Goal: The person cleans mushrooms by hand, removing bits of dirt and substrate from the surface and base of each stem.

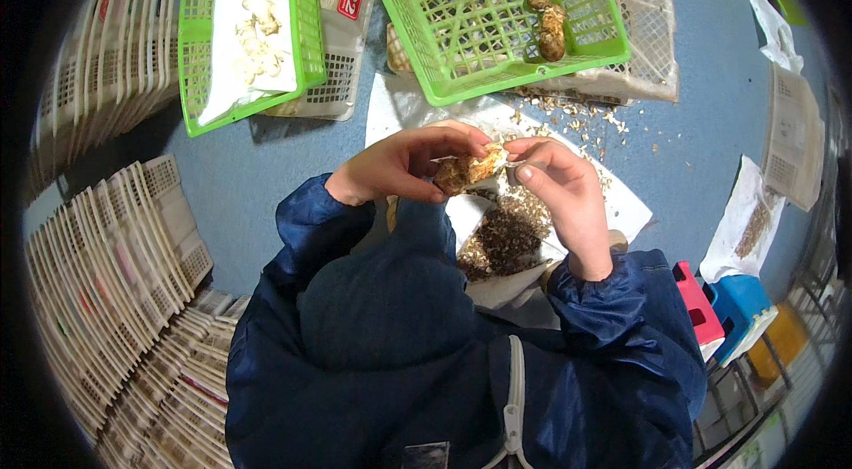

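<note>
My left hand holds a brown and cream root-like piece, perhaps a mushroom stem, by its dark end, above a white sheet. At its pale end are the fingers of my right hand, thumb and forefinger pinched together; a small greyish thing shows between them, too unclear to name. Below both hands a heap of dark brown crumbs and pale shavings lies on the white sheet. Beyond them a green plastic basket holds several similar brown pieces.
At the upper left, a second green basket holds pale pieces on white paper. Stacked whitish crates line the left side. Shavings lie scattered on the blue floor. Pink and blue plastic containers stand at the lower right.
</note>
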A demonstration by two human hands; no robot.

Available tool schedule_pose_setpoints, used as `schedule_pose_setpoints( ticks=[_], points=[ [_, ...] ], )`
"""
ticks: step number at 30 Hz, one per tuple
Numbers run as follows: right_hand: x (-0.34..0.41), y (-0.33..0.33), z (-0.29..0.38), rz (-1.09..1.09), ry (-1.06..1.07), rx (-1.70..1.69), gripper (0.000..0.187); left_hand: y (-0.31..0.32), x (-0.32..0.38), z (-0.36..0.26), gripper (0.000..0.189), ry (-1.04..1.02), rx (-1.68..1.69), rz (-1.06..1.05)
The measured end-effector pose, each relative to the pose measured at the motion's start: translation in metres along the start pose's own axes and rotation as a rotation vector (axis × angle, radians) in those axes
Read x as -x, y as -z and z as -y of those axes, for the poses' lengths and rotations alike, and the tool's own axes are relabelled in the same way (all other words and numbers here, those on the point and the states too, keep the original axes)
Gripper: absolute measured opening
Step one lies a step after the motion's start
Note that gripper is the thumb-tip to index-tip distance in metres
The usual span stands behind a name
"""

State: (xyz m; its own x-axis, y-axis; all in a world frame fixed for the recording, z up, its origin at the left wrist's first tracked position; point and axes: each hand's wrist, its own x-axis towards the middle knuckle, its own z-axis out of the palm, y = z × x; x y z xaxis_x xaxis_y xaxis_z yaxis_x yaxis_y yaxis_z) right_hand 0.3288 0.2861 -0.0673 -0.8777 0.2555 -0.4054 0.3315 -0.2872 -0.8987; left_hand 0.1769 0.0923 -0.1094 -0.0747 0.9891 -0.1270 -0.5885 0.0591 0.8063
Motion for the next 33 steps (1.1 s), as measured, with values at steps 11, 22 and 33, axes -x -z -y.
schedule_pose_setpoints(
  ticks=[11, 22, 33],
  points=[
    [0.002, -0.001, -0.006, -0.135, -0.098, -0.106, 0.01, -0.017, -0.004, -0.011, 0.063, 0.104, -0.075, -0.088],
    [0.002, -0.005, -0.008, -0.124, 0.077, 0.221, 0.011, -0.017, -0.006, -0.01, 0.057, 0.072, -0.096, -0.097],
    [0.0, 0.006, -0.013, -0.046, -0.09, -0.327, 0.01, -0.012, -0.002, -0.004, 0.058, 0.114, 0.224, -0.125]
  ],
)
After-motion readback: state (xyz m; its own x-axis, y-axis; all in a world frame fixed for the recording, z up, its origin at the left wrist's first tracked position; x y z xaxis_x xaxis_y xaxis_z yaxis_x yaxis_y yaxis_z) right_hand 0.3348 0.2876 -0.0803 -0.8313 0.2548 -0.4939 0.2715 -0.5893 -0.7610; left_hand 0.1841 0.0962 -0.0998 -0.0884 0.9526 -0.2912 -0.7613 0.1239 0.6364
